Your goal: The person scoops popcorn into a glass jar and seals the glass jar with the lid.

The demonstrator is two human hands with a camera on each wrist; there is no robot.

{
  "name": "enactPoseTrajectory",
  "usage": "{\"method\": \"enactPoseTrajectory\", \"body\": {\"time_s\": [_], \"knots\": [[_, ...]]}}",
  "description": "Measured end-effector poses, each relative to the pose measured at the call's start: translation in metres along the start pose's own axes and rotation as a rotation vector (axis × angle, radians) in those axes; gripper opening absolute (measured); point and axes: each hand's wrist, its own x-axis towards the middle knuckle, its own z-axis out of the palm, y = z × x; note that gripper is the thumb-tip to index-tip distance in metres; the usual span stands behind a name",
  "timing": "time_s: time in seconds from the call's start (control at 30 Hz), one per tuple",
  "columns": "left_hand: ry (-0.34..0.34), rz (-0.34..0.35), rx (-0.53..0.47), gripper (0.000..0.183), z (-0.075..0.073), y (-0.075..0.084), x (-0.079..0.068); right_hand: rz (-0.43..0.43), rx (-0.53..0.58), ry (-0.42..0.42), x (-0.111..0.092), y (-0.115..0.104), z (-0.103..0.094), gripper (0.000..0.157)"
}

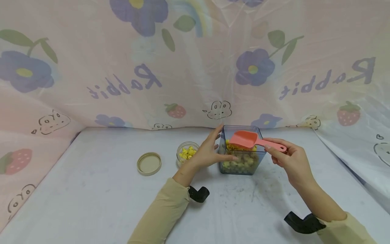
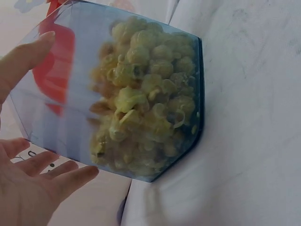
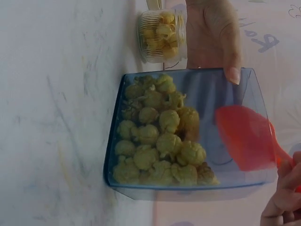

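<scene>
A clear, blue-tinted square container [image 1: 242,167] stands upright, partly filled with yellow popcorn [image 2: 141,94]. My left hand [image 1: 207,150] holds its left side, thumb across the front wall and fingers spread along the side. In my right hand [image 1: 289,161], a pink-red scoop [image 1: 243,139] is gripped by its handle. The scoop's head is inside the upper part of the container, above the popcorn, as the right wrist view also shows through the wall. No popcorn is visible on the scoop. Left of the container, partly behind my left wrist, is a small glass jar [image 3: 162,35] holding popcorn.
A round beige lid [image 1: 149,163] lies on the white tabletop [image 1: 100,189], left of the jar. Behind the table hangs a pink curtain [image 1: 195,67] printed with flowers and rabbits. Black mounts [image 1: 199,194] are strapped at both wrists.
</scene>
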Motion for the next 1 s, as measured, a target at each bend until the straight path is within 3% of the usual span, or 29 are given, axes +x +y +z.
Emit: {"method": "enactPoseTrajectory", "body": {"time_s": [0.27,0.57,0.77,1.0], "knots": [[-0.031,0.004,-0.068,0.111,0.002,-0.003,0.001,0.027,-0.096,0.000,0.001,-0.001,0.000,0.018],[-0.039,-0.007,-0.084,0.110,0.002,-0.005,0.003,0.042,-0.345,-0.004,0.004,-0.007,-0.005,0.023],[-0.044,-0.011,-0.086,0.110,0.001,-0.005,0.004,0.034,-0.401,-0.028,0.007,-0.009,-0.010,0.022],[-0.047,-0.021,-0.100,0.109,0.001,-0.007,0.004,0.008,-0.529,-0.068,0.008,-0.016,-0.011,0.037]]}}
